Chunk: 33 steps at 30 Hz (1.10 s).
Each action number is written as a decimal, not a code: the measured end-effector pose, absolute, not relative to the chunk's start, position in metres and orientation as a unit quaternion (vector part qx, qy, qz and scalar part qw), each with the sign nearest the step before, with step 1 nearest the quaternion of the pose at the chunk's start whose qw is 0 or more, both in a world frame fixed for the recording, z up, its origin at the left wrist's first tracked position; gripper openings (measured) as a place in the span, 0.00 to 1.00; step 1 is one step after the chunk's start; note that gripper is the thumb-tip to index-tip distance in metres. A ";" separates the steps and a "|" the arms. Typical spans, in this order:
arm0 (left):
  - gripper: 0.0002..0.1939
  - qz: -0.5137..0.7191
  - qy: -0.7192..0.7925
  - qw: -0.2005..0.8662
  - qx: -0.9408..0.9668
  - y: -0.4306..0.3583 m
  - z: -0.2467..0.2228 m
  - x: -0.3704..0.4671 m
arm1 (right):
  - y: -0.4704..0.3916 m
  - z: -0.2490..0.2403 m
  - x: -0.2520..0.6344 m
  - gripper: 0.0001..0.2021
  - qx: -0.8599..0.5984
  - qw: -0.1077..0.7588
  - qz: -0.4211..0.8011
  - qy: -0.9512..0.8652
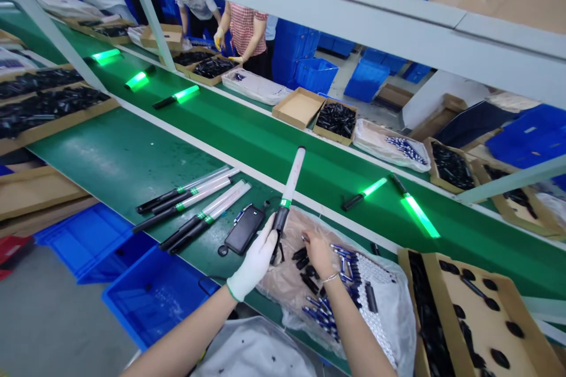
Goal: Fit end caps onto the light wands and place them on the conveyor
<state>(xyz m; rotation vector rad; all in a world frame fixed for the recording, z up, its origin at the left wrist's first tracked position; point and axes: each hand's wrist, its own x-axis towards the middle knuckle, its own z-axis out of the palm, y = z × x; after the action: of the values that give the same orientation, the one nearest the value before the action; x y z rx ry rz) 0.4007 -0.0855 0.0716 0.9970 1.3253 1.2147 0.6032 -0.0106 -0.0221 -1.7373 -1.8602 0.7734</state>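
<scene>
My left hand (256, 259), in a white glove with a green cuff, is closed around the black handle of a light baton (293, 177). The baton tilts up and away, its white tube unlit, with a green band above the handle. My bare right hand (317, 252) is over a plastic-lined tray (292, 283), its fingers drawn together. A small dark bit shows at the fingertips, too small to name. Under and around that hand lie loose black caps (309, 283) and several blue-and-silver battery-like cylinders (322, 312).
Several unlit batons (207, 212) and a black power bank (244, 230) lie left on the green table. Lit green batons (420, 215) rest on the conveyor belt (247, 123) beyond. Cardboard boxes of black parts (508, 318) stand right; blue crates (150, 288) sit lower left. Co-workers (247, 35) stand across the belt.
</scene>
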 end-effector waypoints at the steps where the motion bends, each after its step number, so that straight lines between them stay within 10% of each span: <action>1: 0.34 0.514 0.550 0.495 0.434 -0.084 0.069 0.401 | -0.010 -0.022 0.603 0.16 -0.637 0.233 0.278 -0.680; 11: 0.35 0.542 0.526 0.489 0.437 -0.075 0.057 0.417 | -0.068 0.071 0.543 0.18 -0.500 0.490 0.509 -0.501; 28: 0.32 0.513 0.509 0.585 0.369 -0.079 0.070 0.417 | -0.069 0.047 0.536 0.36 -0.500 0.488 0.497 -0.515; 33: 0.39 0.502 0.479 0.655 0.299 -0.081 0.077 0.416 | -0.045 -0.005 0.620 0.13 -0.661 0.335 0.288 -0.607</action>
<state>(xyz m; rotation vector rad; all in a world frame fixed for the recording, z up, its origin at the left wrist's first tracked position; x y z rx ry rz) 0.4160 -0.0812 0.0767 0.6773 1.0852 1.1384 0.6204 -0.0450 -0.0051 -1.7237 -1.5825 0.7525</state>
